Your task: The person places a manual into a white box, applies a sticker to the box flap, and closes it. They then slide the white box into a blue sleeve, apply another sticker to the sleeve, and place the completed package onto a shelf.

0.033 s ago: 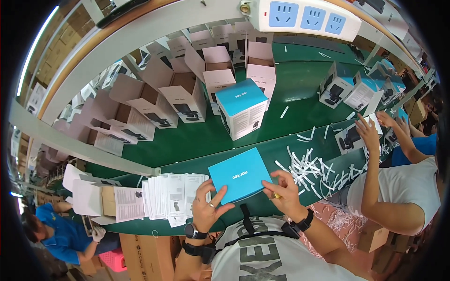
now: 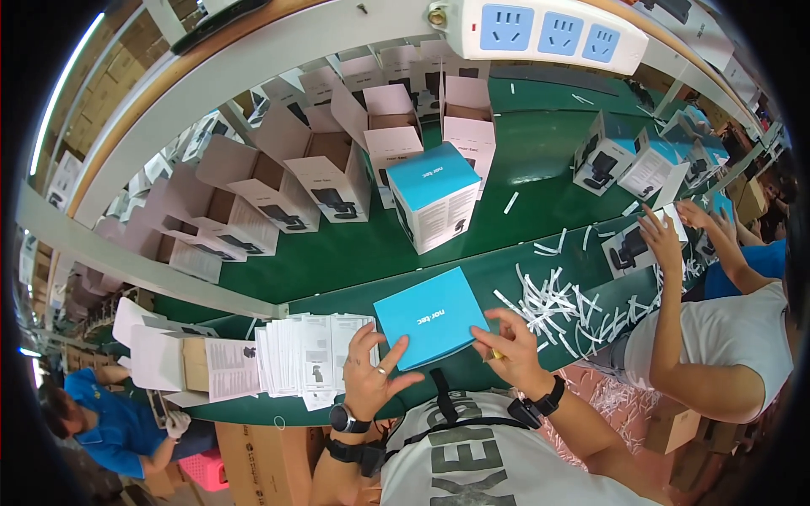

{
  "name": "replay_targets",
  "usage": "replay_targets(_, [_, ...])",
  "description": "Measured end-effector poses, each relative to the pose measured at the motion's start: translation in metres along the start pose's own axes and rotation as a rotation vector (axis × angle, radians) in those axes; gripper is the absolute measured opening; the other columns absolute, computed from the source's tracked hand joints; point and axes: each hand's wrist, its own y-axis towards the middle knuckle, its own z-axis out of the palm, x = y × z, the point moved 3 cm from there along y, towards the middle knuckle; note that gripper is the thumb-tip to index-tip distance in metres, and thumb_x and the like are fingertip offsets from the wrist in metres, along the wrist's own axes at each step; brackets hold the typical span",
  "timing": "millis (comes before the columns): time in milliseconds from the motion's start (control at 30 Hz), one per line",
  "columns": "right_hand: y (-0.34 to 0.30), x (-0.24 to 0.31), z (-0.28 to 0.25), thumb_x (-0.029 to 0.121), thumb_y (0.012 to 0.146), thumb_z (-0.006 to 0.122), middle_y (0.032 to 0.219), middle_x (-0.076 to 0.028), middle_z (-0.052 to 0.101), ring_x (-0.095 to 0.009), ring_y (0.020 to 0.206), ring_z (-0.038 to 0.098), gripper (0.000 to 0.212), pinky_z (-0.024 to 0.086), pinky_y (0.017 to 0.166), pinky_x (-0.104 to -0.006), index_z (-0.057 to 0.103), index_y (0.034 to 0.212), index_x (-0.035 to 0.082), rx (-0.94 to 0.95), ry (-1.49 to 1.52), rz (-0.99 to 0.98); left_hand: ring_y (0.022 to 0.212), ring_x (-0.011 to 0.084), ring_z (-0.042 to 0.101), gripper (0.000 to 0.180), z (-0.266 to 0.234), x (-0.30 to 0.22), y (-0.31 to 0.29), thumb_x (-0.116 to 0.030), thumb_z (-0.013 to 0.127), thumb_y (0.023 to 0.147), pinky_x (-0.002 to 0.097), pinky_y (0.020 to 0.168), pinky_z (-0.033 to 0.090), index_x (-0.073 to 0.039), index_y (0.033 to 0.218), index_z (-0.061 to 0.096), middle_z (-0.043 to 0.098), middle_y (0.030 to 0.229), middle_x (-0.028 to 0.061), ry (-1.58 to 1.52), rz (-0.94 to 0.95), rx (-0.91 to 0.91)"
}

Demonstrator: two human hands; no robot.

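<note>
Bare left hand (image 2: pixel 369 371) and bare right hand (image 2: pixel 513 350) flank a bright-blue rectangular cardboard box (image 2: pixel 430 316).
Left fingers spread apart; right fingers meet its corner, whether clamped unclear.

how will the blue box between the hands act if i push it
The box probably feels stiff, given its straight edges and crisp corners. Being flat-sided, it should slide rather than roll. Its smooth-looking top may be slippery.

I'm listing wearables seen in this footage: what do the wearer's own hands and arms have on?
The left hand has a ring; its wrist carries a dark, round-faced watch and a black band. The right hand has a black wristband. No gloves or sleeves show.
</note>
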Motion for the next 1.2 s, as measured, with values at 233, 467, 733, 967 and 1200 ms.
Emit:
replay_targets(233, [0.015, -0.001, 0.005, 0.002, 0.075, 0.089, 0.143, -0.018, 0.065, -0.027, 0.094, 0.075, 0.047, 0.059, 0.067, -0.0328, 0.077, 0.12, 0.007, 0.174, -0.036, -0.192, 0.144, 0.0525, 0.043, 0.083, 0.005, -0.055, 0.057, -0.038, 0.088, 0.082, 0.0594, 0.115, 0.041, -0.008, 0.152, 0.056, 0.051, 0.147, 0.0222, 0.269, -0.008, 0.236])
replay_targets(467, [0.006, -0.019, 0.023, 0.009, 0.077, 0.089, 0.132, -0.008, 0.074, -0.024, 0.081, 0.077, 0.041, 0.061, 0.067, -0.0327, 0.079, 0.117, 0.012, -0.049, -0.021, -0.203, 0.148, 0.0551, 0.037, 0.09, 0.057, -0.038, 0.047, -0.045, 0.083, 0.086, 0.0598, 0.121, 0.033, -0.002, 0.156, 0.047, 0.04, 0.162, 0.0286, 0.422, -0.037, 0.258])
replay_targets(733, [0.006, -0.016, 0.01, 0.01, 0.077, 0.09, 0.126, -0.006, 0.077, -0.02, 0.084, 0.078, 0.032, 0.062, 0.067, -0.0316, 0.081, 0.108, 0.013, -0.02, 0.009, -0.229, 0.144, 0.0552, 0.038, 0.112, 0.025, -0.025, 0.072, -0.059, 0.089, 0.072, 0.0656, 0.12, 0.03, 0.001, 0.155, 0.045, 0.041, 0.153, 0.0355, 0.242, -0.05, 0.31])
replay_targets(967, [0.005, -0.02, 0.011, 0.003, 0.083, 0.085, 0.125, -0.009, 0.077, -0.024, 0.084, 0.078, 0.031, 0.06, 0.064, -0.0319, 0.079, 0.112, 0.011, -0.007, 0.169, -0.175, 0.134, 0.053, 0.043, 0.121, 0.039, -0.048, 0.087, -0.072, 0.087, 0.065, 0.0719, 0.115, 0.028, -0.001, 0.154, 0.046, 0.044, 0.144, 0.0323, 0.438, -0.017, 0.26])
replay_targets(1200, [-0.005, -0.051, -0.004, -0.002, 0.088, 0.078, 0.116, -0.012, 0.078, -0.025, 0.083, 0.077, 0.034, 0.058, 0.066, -0.0304, 0.077, 0.12, 0.008, 0.05, 0.318, -0.014, 0.133, 0.0519, 0.044, 0.119, 0.018, 0.024, 0.133, -0.073, 0.086, 0.066, 0.0715, 0.116, 0.027, -0.005, 0.156, 0.046, 0.046, 0.144, 0.0309, 0.429, 0.08, 0.278])
